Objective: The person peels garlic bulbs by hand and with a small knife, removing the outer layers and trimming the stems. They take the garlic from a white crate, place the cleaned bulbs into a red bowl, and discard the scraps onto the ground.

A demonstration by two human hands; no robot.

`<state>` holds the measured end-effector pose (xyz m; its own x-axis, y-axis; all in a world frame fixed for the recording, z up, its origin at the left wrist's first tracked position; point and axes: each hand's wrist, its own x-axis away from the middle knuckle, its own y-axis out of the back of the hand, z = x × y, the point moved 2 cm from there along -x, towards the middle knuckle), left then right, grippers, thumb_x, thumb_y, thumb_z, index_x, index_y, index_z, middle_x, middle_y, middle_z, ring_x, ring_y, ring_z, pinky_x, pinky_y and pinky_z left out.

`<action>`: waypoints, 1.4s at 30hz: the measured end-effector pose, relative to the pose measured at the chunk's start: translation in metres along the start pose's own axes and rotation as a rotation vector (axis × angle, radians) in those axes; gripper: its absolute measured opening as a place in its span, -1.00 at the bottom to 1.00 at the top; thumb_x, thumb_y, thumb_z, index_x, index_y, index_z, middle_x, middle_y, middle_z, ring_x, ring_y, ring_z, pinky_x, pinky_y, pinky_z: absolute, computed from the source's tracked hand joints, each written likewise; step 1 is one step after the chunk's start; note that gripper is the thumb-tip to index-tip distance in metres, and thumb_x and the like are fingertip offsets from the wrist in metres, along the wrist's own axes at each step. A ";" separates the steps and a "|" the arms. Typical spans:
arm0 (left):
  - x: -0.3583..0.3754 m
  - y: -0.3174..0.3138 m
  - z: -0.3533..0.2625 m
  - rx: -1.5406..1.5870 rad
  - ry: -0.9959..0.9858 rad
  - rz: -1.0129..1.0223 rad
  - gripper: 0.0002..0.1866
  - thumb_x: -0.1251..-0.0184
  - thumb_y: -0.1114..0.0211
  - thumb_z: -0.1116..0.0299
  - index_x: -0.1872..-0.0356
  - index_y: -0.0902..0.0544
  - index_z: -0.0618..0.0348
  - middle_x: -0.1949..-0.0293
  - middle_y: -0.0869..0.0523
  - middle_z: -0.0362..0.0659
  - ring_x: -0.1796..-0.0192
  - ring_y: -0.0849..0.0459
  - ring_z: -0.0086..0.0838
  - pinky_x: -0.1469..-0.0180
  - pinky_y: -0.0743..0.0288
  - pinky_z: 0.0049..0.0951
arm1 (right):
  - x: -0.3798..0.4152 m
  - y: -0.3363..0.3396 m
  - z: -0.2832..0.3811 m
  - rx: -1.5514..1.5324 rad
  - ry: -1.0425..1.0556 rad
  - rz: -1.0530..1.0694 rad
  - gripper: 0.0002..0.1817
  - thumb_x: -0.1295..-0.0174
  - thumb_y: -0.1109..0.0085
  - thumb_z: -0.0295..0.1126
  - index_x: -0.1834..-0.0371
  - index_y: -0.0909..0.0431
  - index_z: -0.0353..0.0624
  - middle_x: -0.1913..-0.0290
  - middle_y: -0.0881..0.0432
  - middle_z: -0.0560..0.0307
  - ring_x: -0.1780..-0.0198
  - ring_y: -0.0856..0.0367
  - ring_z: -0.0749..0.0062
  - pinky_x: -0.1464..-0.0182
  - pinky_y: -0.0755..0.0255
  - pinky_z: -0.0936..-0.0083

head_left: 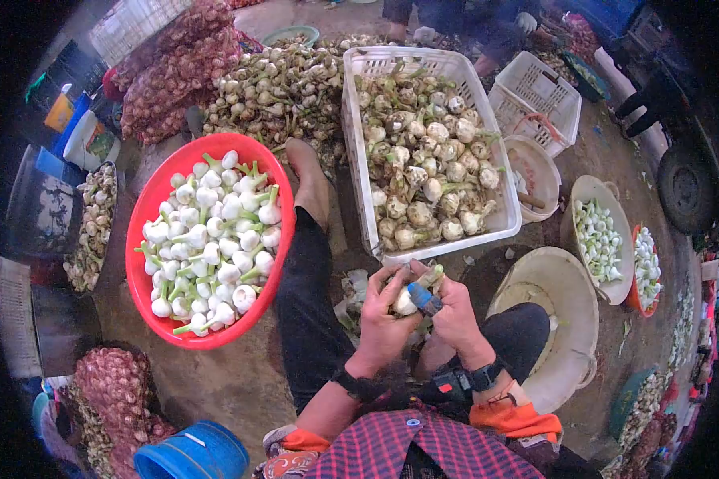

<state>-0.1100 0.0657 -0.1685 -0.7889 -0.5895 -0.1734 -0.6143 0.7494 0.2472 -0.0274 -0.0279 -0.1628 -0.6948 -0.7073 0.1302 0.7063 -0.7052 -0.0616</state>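
Observation:
My left hand (385, 313) is closed around a garlic bulb (404, 302), whose white skin shows between the fingers. My right hand (455, 318) closes on the same bulb from the other side, near its greenish stem (432, 276). A blue wrapping (425, 298) covers a digit of the right hand and lies against the bulb. Just beyond both hands stands a white plastic crate (455, 249) full of unpeeled, soil-stained garlic (438, 160). To the left, a red basin (140, 271) holds clean white garlic bulbs (208, 239) with short green stems.
Below the right forearm stands a large cream tub (579, 295). Another tub (625, 271) with trimmed garlic is farther right. A heap of dirty garlic (284, 92) and red mesh sacks (172, 76) lie at the back. A blue bucket (204, 455) sits at lower left. Another person (463, 24) works beyond the crate.

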 end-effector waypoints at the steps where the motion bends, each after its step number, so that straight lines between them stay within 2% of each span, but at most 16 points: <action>1: 0.000 0.001 -0.001 0.013 -0.006 0.022 -0.32 0.19 -0.40 0.63 -0.14 -0.50 0.21 -0.12 -0.46 -0.05 -0.15 -0.48 -0.31 -0.21 -0.36 -0.37 | 0.002 0.003 0.003 0.030 0.023 0.040 -0.57 -0.24 -0.14 -0.43 -0.18 -0.40 -0.30 0.04 -0.59 0.16 0.03 -0.48 0.60 -0.06 -0.37 0.58; 6: 0.002 0.002 0.009 0.436 0.169 0.111 -0.38 0.12 -0.38 0.65 -0.12 -0.51 0.26 -0.12 -0.49 -0.14 -0.17 -0.46 -0.43 -0.21 -0.33 -0.46 | 0.007 0.019 0.011 0.227 0.062 0.193 -0.52 -0.25 -0.06 -0.48 -0.26 -0.32 -0.30 -0.02 -0.57 0.11 -0.02 -0.47 0.58 -0.13 -0.32 0.59; 10: 0.002 0.003 0.011 0.114 0.035 0.054 -0.36 0.17 -0.40 0.63 -0.10 -0.51 0.26 -0.02 -0.50 -0.07 -0.08 -0.51 -0.35 -0.12 -0.40 -0.43 | 0.008 0.019 0.009 -0.162 -0.058 -0.069 -0.70 -0.22 -0.09 -0.49 -0.03 -0.50 -0.30 0.13 -0.63 0.16 0.08 -0.50 0.57 -0.02 -0.36 0.58; 13: 0.005 0.003 0.004 -0.194 -0.104 -0.064 -0.34 0.24 -0.40 0.62 -0.09 -0.51 0.27 0.06 -0.49 0.00 0.01 -0.53 -0.25 -0.04 -0.45 -0.38 | 0.016 0.011 0.003 0.191 -0.074 -0.102 -0.77 -0.13 -0.08 -0.59 0.13 -0.54 -0.31 0.27 -0.63 0.14 0.19 -0.52 0.55 0.09 -0.39 0.57; 14: 0.007 0.000 0.002 -0.229 -0.132 -0.069 -0.33 0.26 -0.40 0.62 -0.09 -0.51 0.27 0.08 -0.49 0.01 0.03 -0.54 -0.22 -0.02 -0.45 -0.37 | 0.016 0.001 -0.003 0.237 0.113 -0.159 -0.77 -0.01 -0.06 -0.66 0.23 -0.56 -0.31 0.34 -0.62 0.11 0.27 -0.53 0.52 0.17 -0.40 0.57; 17: 0.009 -0.001 -0.003 -0.278 -0.177 -0.074 -0.33 0.28 -0.39 0.62 -0.08 -0.52 0.27 0.11 -0.48 0.04 0.06 -0.54 -0.16 0.03 -0.46 -0.34 | 0.016 0.000 0.000 0.217 0.070 -0.183 -0.73 0.05 -0.03 -0.68 0.24 -0.57 -0.31 0.35 -0.61 0.06 0.29 -0.54 0.50 0.22 -0.40 0.52; 21: 0.007 -0.001 -0.003 -0.277 -0.176 -0.041 -0.38 0.24 -0.37 0.64 -0.05 -0.53 0.29 0.13 -0.55 -0.01 0.11 -0.58 -0.23 0.04 -0.48 -0.34 | 0.013 0.006 0.005 0.489 0.119 -0.175 -0.73 0.15 0.04 -0.68 0.31 -0.52 -0.35 0.41 -0.54 -0.13 0.36 -0.52 0.25 0.26 -0.38 0.45; 24: 0.006 -0.005 0.018 0.570 0.453 0.128 -0.49 0.10 -0.31 0.57 -0.03 -0.53 0.27 0.14 -0.62 -0.10 0.16 -0.62 -0.34 0.08 -0.51 -0.37 | 0.009 0.006 -0.001 0.561 0.268 -0.226 -0.73 0.18 0.04 -0.66 0.33 -0.50 -0.37 0.43 -0.52 -0.16 0.39 -0.51 0.17 0.25 -0.39 0.43; 27: 0.008 -0.002 0.029 1.127 0.797 0.274 -0.56 -0.05 -0.23 0.48 -0.04 -0.52 0.24 0.13 -0.65 -0.20 0.17 -0.64 -0.45 0.12 -0.53 -0.41 | 0.009 0.006 -0.007 0.335 0.151 -0.190 -0.70 0.18 0.08 -0.68 0.29 -0.50 -0.37 0.40 -0.53 -0.17 0.36 -0.52 0.17 0.22 -0.39 0.42; 28: 0.013 -0.003 0.042 1.426 0.906 0.286 -0.58 -0.12 -0.17 0.41 -0.07 -0.49 0.20 0.12 -0.65 -0.21 0.15 -0.64 -0.45 0.17 -0.53 -0.42 | 0.010 0.006 -0.007 0.326 0.125 -0.182 -0.68 0.18 0.09 -0.69 0.28 -0.50 -0.36 0.38 -0.55 -0.15 0.34 -0.53 0.21 0.20 -0.40 0.44; 31: 0.014 -0.005 0.052 1.492 0.805 0.317 -0.56 -0.11 -0.19 0.43 -0.08 -0.48 0.22 0.10 -0.64 -0.18 0.14 -0.63 -0.46 0.14 -0.54 -0.40 | 0.008 0.005 -0.007 0.206 0.067 -0.159 -0.64 0.15 0.13 -0.72 0.22 -0.51 -0.36 0.33 -0.60 -0.05 0.28 -0.54 0.34 0.14 -0.40 0.48; 33: 0.012 -0.005 0.042 1.169 0.709 0.168 -0.54 -0.11 -0.21 0.43 -0.10 -0.47 0.23 0.10 -0.64 -0.16 0.13 -0.62 -0.48 0.12 -0.52 -0.43 | 0.003 0.007 -0.014 0.000 0.044 -0.139 -0.61 0.12 0.15 -0.73 0.18 -0.52 -0.35 0.28 -0.63 0.02 0.24 -0.53 0.43 0.10 -0.39 0.51; 34: 0.007 -0.006 0.036 1.005 0.649 0.096 -0.54 -0.11 -0.22 0.43 -0.11 -0.47 0.23 0.10 -0.64 -0.15 0.13 -0.62 -0.49 0.11 -0.52 -0.45 | 0.000 0.011 -0.024 0.024 -0.028 -0.102 -0.62 0.05 0.12 -0.70 0.12 -0.53 -0.34 0.25 -0.64 0.10 0.20 -0.50 0.54 0.06 -0.38 0.53; 39: 0.012 -0.001 0.053 0.051 0.044 0.064 -0.50 -0.06 -0.30 0.42 -0.10 -0.46 0.27 0.24 -0.61 -0.16 0.23 -0.60 -0.45 0.15 -0.44 -0.57 | -0.002 0.010 -0.011 0.313 -0.113 -0.036 -0.67 0.01 -0.02 -0.62 0.11 -0.54 -0.30 0.23 -0.66 0.06 0.18 -0.49 0.59 0.12 -0.41 0.52; 41: 0.012 0.005 0.035 0.495 0.396 0.107 -0.55 -0.12 -0.24 0.29 -0.05 -0.49 0.25 0.30 -0.62 -0.14 0.37 -0.57 -0.45 0.34 -0.44 -0.53 | -0.003 0.011 -0.018 0.256 -0.085 0.008 -0.74 0.07 -0.06 -0.61 0.24 -0.55 -0.31 0.30 -0.63 0.00 0.25 -0.56 0.39 0.20 -0.42 0.44; 42: 0.012 0.007 0.040 0.832 0.579 0.152 -0.56 -0.14 -0.20 0.22 -0.02 -0.50 0.24 0.33 -0.61 -0.14 0.45 -0.51 -0.46 0.43 -0.39 -0.52 | -0.004 0.008 -0.015 0.386 0.047 0.034 -0.76 0.09 -0.07 -0.62 0.28 -0.54 -0.31 0.33 -0.60 -0.03 0.27 -0.55 0.28 0.21 -0.42 0.42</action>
<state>-0.1244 0.0763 -0.2066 -0.8662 -0.3604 0.3461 -0.4986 0.6701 -0.5499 -0.0206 -0.0315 -0.1788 -0.6693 -0.7377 0.0885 0.7217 -0.6173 0.3131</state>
